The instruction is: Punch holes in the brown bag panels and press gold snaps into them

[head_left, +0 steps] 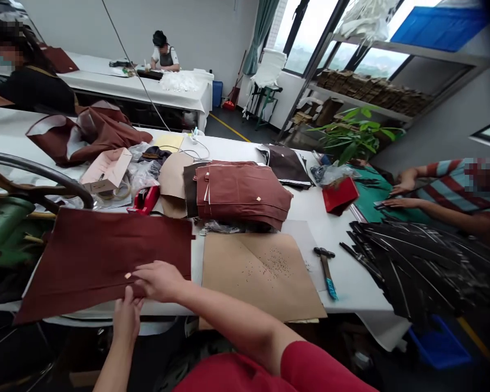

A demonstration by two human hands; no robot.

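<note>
A large dark maroon fabric piece lies flat on the white table in front of me. My right hand rests on its near edge, fingers curled, beside a small tan tag at the hem. My left hand grips the same near edge from below, fingers closed on the cloth. A stack of folded maroon pieces lies behind, past a brown perforated cardboard sheet.
A hammer with a blue handle lies right of the cardboard. A red tape dispenser, a green machine at left and black strips at right. Other people sit at the right, the far left and a back table.
</note>
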